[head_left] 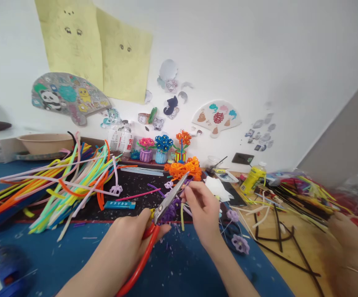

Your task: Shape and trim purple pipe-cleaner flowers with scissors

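Left grip [137, 235] wrapped round red-handled scissors [172, 198], blades angled up and away toward right grip. Right grip [199, 210] pinched, thumb and fingertips together on a small purple piece [183, 187] near the blade tips; exact shape too small to tell. Purple fuzzy pile [171, 212] between the two grips, below the blades. Orange fuzzy pile [183, 169] just beyond right grip, three potted fuzzy flowers [162, 148] farther back. Big bundle of coloured fuzzy stems [80, 181] left of left grip, teal box [119, 205] nearer to it. Light-purple flowers [239, 243] to the right of right grip, on the blue-covered desk [172, 276]. Yellow bottle [253, 179] farther out on that side; another person's hands [345, 235], blurred, at far right.
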Tool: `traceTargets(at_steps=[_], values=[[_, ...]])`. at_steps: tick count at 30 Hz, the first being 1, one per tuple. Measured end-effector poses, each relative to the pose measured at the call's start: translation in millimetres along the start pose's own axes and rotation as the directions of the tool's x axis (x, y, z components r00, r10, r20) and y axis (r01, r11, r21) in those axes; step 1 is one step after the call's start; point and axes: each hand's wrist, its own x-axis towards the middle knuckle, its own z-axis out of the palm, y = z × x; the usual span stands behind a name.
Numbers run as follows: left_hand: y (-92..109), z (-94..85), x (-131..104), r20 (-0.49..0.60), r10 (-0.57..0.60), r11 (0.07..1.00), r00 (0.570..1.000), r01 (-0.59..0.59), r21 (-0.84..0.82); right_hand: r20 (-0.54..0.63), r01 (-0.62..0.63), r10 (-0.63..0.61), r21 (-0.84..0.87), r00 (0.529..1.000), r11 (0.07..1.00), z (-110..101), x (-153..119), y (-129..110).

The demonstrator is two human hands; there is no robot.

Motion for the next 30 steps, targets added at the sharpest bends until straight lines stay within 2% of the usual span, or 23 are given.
traceTargets(at_steps=[7,11,20,25,30], values=[[-5.6,4.4,2.9,-0.109,-0.026,0.999,0.994,0.023,-0.027,-0.034,-0.088,0.095,0.169,0.995,0.982,-0.7,2.7,1.8],[-4.7,2.4,3.0,-0.085,-0.072,0.997,0.994,0.07,-0.027,-0.01,-0.131,0.138,0.257,0.99,0.958,1.2,2.8,0.0],[1.1,-8.1,-1.9,-0.052,-0.165,0.986,0.985,0.165,-0.015,0.09,-0.171,0.152,0.272,0.984,0.947,0.4,3.3,0.4],[2.7,-9.6,-2.4,-0.098,-0.157,0.987,0.983,0.154,-0.037,0.103,-0.188,0.166,0.284,0.981,0.94,0.1,3.8,-0.5],[2.8,-8.1,-1.6,-0.093,-0.129,0.992,0.987,0.13,-0.001,0.132,-0.211,0.178,0.307,0.975,0.928,-0.1,3.7,-0.5]])
